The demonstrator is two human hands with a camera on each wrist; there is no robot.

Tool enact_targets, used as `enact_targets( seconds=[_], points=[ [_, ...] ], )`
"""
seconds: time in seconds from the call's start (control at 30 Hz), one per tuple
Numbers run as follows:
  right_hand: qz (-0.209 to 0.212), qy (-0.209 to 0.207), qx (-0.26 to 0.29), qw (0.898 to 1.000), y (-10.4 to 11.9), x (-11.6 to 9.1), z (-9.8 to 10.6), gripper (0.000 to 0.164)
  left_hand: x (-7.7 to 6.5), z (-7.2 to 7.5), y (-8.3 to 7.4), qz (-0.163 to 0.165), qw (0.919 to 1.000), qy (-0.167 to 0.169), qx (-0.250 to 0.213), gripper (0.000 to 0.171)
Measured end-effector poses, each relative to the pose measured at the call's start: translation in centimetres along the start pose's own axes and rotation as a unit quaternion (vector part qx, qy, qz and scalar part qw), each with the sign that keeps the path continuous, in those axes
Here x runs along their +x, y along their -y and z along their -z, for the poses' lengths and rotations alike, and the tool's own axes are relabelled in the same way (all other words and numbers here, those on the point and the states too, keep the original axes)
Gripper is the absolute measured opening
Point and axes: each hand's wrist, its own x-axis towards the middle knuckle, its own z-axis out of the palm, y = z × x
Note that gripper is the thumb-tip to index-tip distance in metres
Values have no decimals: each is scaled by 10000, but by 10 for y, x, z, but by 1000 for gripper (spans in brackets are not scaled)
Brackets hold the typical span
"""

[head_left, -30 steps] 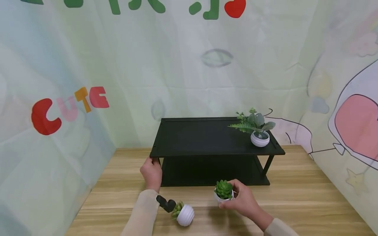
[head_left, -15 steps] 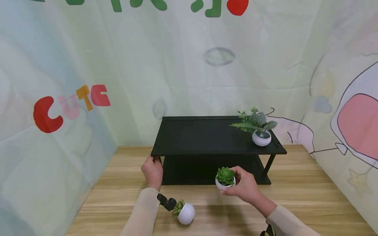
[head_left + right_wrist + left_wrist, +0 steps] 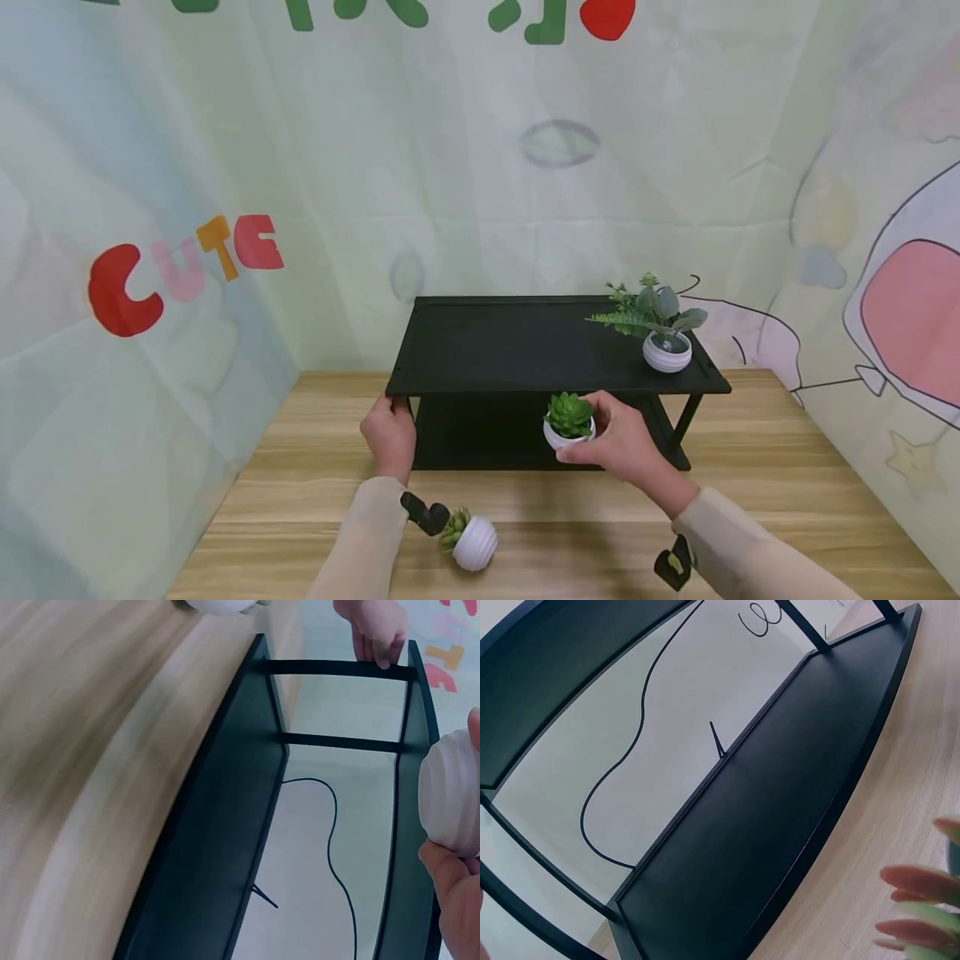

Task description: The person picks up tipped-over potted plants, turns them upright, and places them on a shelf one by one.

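My right hand (image 3: 626, 442) pinches a small white ribbed pot with a green succulent (image 3: 569, 416) between thumb and fingers. It is raised in front of the shelf's front opening, near the level of the top board's edge. My left hand (image 3: 390, 437) grips the left front post of the black two-tier shelf (image 3: 495, 346); the right wrist view shows its fingers (image 3: 373, 649) bent round that post. A second white ribbed pot with a succulent (image 3: 474, 543) lies tipped on its side on the table, its reddish-tipped leaves (image 3: 922, 930) in the left wrist view.
A white pot with mixed leafy sprigs (image 3: 667, 352) stands upright on the top board's right end. Below, the lower board (image 3: 757, 795) bears nothing in view. The wood-grain table (image 3: 300, 483) extends around the shelf, with printed cloth (image 3: 480, 208) behind it.
My right hand has lifted the potted succulent up and forward, from above the table to the shelf's front opening. The left hand stays on the shelf post.
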Motion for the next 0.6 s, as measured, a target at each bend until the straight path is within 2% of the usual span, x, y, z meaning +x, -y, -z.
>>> enact_targets(
  seconds=[0.23, 0.43, 0.6],
  points=[
    [-33, -124, 127, 9998, 8, 11, 4, 56, 0, 0, 2, 1, 10000, 5, 28, 16],
    [56, -75, 67, 9999, 16, 21, 8, 56, 1, 0, 4, 46, 10000, 54, -21, 17],
    [-144, -76, 83, 9998, 20, 29, 13, 58, -1, 0, 3, 57, 10000, 69, 0, 17]
  ],
)
